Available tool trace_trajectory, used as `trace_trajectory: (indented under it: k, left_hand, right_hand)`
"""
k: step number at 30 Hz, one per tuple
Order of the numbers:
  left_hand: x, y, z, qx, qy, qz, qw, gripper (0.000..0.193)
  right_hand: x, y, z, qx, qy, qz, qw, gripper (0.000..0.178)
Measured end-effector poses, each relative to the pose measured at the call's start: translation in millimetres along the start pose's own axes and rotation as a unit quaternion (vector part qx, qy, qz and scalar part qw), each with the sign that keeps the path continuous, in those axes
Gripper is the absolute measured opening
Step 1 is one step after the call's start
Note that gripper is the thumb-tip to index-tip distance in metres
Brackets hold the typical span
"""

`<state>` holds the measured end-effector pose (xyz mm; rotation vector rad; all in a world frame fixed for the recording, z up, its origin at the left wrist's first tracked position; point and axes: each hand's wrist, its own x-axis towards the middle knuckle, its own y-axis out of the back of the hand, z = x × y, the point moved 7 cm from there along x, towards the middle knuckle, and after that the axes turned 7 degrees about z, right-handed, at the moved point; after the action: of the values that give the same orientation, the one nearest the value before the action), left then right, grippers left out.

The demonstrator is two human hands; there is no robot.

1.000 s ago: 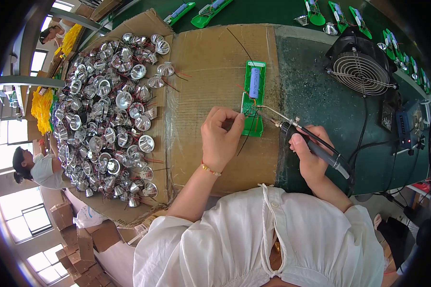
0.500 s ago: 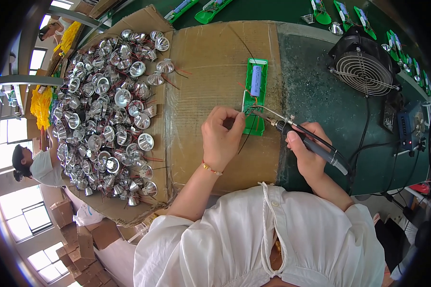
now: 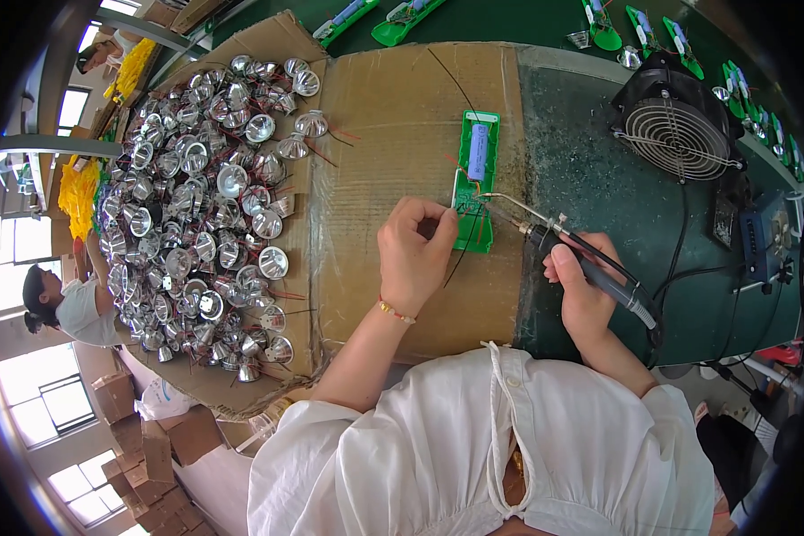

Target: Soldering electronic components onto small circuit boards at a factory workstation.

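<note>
A green plastic casing point(image 3: 476, 234) lies lengthwise on the cardboard in front of me. Inside it sit a blue cylindrical battery point(image 3: 478, 154) and, below that, a small circuit board with thin red and black wires. My left hand point(image 3: 417, 252) is pinched at the casing's left edge beside the board; what is between the fingertips is too small to make out. In my right hand point(image 3: 588, 288) is a soldering iron point(image 3: 603, 277) with a thin metal feed tube along it. Its tip points left at the board, and the tube's end is over the wires.
A heap of silvery reflector cups point(image 3: 192, 214) with wires covers the cardboard tray on the left. A black fan point(image 3: 674, 134) stands at the right, near a blue power unit point(image 3: 755, 239) with cables. More green casings point(image 3: 406, 20) line the far side. Another person point(image 3: 76, 308) is at far left.
My right hand and the soldering iron have shifted a little to the right, drawing the tip back from the board. My left hand and the casing have barely moved.
</note>
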<state>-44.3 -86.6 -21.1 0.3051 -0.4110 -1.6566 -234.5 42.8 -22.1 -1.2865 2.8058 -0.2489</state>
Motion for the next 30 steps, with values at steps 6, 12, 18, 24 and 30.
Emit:
trace_trajectory:
  k: [6, 12, 18, 24, 30]
  left_hand:
    - [-0.2, 0.3, 7.5, 0.014, -0.02, 0.007, 1.0, 0.008]
    - [-5.7, 2.6, 17.5, -0.036, -0.081, 0.015, 0.996, 0.009]
    - [-18.1, 1.1, 34.0, 0.12, -0.272, -0.003, 0.955, 0.022]
    - [-21.2, -1.5, 41.2, 0.183, -0.325, 0.006, 0.928, 0.023]
    - [-20.7, -2.5, 42.2, 0.192, -0.308, -0.006, 0.932, 0.023]
  right_hand:
    - [-1.7, 1.8, 1.6, -0.011, 0.008, -0.002, 1.0, 0.02]
    - [-3.5, 2.4, 3.9, -0.022, 0.007, -0.005, 1.0, 0.018]
    - [-2.9, 1.0, 4.9, -0.049, 0.023, -0.011, 0.998, 0.017]
    - [-3.1, 1.3, 0.9, -0.059, 0.036, -0.005, 0.998, 0.017]
    - [0.3, 13.1, -6.2, 0.013, 0.027, 0.023, 0.999, 0.017]
